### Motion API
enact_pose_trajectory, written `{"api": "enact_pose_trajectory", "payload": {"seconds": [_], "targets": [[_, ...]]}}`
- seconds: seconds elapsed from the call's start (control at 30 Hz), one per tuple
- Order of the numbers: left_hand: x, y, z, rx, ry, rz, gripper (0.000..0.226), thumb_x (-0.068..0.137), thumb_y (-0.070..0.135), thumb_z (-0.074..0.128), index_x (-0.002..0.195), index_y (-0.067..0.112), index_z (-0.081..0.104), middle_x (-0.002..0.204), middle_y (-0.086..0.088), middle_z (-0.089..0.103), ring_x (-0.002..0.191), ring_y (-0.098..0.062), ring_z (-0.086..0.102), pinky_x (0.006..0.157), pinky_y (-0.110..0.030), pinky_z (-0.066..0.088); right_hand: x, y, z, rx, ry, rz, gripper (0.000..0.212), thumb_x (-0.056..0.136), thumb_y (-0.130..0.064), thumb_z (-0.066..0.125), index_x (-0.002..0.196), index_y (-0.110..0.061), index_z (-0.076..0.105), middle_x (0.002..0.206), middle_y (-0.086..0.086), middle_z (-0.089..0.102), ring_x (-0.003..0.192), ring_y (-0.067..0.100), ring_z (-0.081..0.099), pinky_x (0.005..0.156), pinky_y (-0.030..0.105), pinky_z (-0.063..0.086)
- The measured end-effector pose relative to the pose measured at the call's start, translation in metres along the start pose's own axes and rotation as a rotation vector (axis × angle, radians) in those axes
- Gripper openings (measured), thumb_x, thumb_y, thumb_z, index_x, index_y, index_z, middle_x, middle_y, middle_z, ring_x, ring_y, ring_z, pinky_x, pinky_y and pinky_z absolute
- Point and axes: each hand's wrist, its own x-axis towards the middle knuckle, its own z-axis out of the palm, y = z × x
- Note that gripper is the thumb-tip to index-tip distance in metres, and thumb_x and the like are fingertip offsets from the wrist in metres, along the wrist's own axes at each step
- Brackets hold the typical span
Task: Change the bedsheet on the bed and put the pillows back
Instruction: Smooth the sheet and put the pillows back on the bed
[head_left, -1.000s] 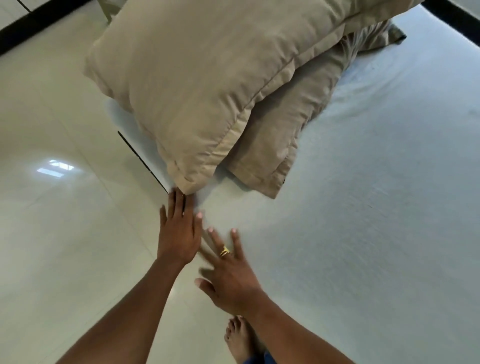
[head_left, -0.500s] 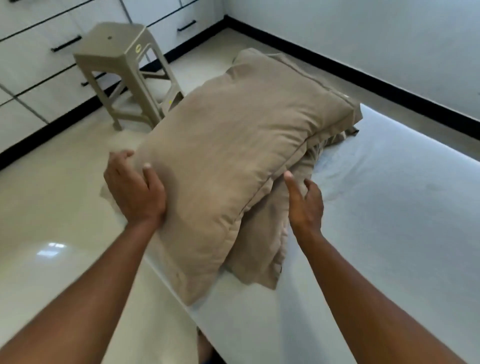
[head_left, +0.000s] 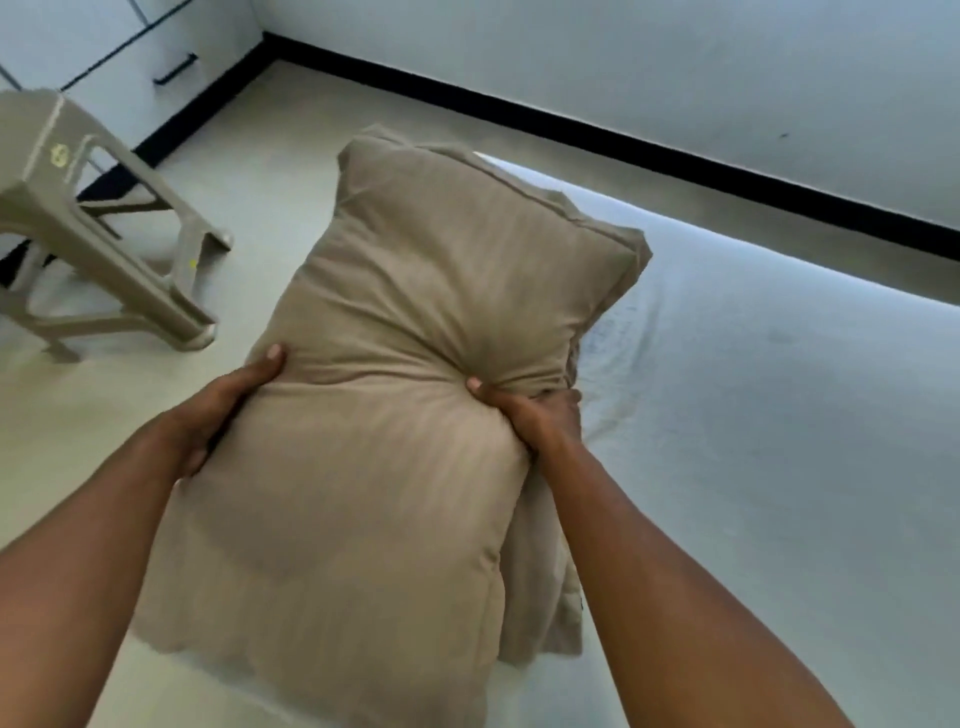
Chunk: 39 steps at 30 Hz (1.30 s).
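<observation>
Tan fabric of the top pillow (head_left: 395, 415) bunches under the pinching fingers (head_left: 558, 397) of my right hand (head_left: 535, 421) while my left hand (head_left: 218, 410) clasps its other side, both holding it at the left edge of the bed (head_left: 753, 467) atop a second pillow (head_left: 540, 597), I judge to carry the pair clear for sheet-changing.

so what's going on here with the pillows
A person is gripping the top tan pillow with both hands. The left hand holds its left edge, thumb on top, and the right hand digs into its right side, bunching the fabric. A second tan pillow lies underneath, at the near corner of the pale bed. A plastic stool stands on the floor to the left.
</observation>
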Motion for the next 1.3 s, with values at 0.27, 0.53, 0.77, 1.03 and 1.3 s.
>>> {"api": "enact_pose_trajectory", "payload": {"seconds": [0.27,0.53,0.77,1.03,1.3], "targets": [[-0.041,0.013,0.035,-0.239,-0.074,0.017,0.078,0.033,0.058,0.097,0.101,0.021,0.082,0.101,-0.012,0.077,0.081,-0.027,0.076,0.074,-0.040,0.062,-0.021,-0.016,-0.035,0.332,-0.078,-0.227,0.068,0.056,-0.031,0.100,0.116,-0.024,0.068,0.112,-0.008,0.072,0.109,0.015,0.068,0.098,0.034,0.056],[-0.132,0.000,0.209,-0.383,-0.174,0.017,0.034,0.089,0.037,0.063,0.075,0.013,0.083,0.080,-0.013,0.076,0.069,-0.023,0.074,0.059,-0.029,0.061,-0.055,-0.018,-0.227,0.079,-0.063,-0.376,0.047,0.072,-0.017,0.091,0.116,-0.012,0.075,0.102,-0.001,0.075,0.085,0.001,0.069,0.064,0.008,0.050],[-0.175,-0.066,0.395,-0.248,-0.329,-0.118,0.054,0.071,0.042,0.079,0.115,0.012,0.073,0.104,-0.012,0.077,0.092,-0.023,0.074,0.084,-0.032,0.059,-0.065,0.072,-0.405,-0.209,0.110,-0.247,0.065,0.071,-0.028,0.092,0.131,-0.018,0.067,0.120,-0.002,0.066,0.111,0.020,0.059,0.096,0.033,0.046],[-0.176,-0.123,0.450,-0.041,-0.344,-0.101,0.078,0.064,0.047,0.084,0.135,0.024,0.060,0.116,0.004,0.075,0.106,-0.015,0.072,0.091,-0.033,0.057,-0.053,0.116,-0.382,-0.497,0.459,-0.032,0.065,0.084,-0.025,0.062,0.143,-0.003,0.046,0.149,0.021,0.048,0.135,0.039,0.048,0.108,0.044,0.042],[-0.126,-0.150,0.328,0.858,0.015,0.343,0.090,0.085,0.087,0.034,0.159,0.037,0.025,0.163,-0.006,0.033,0.148,-0.026,0.033,0.118,-0.049,0.032,-0.111,0.110,-0.173,-0.865,0.319,-0.983,0.078,0.074,-0.017,0.053,0.150,-0.005,0.042,0.164,0.020,0.026,0.155,0.037,0.016,0.127,0.051,0.011]]}}
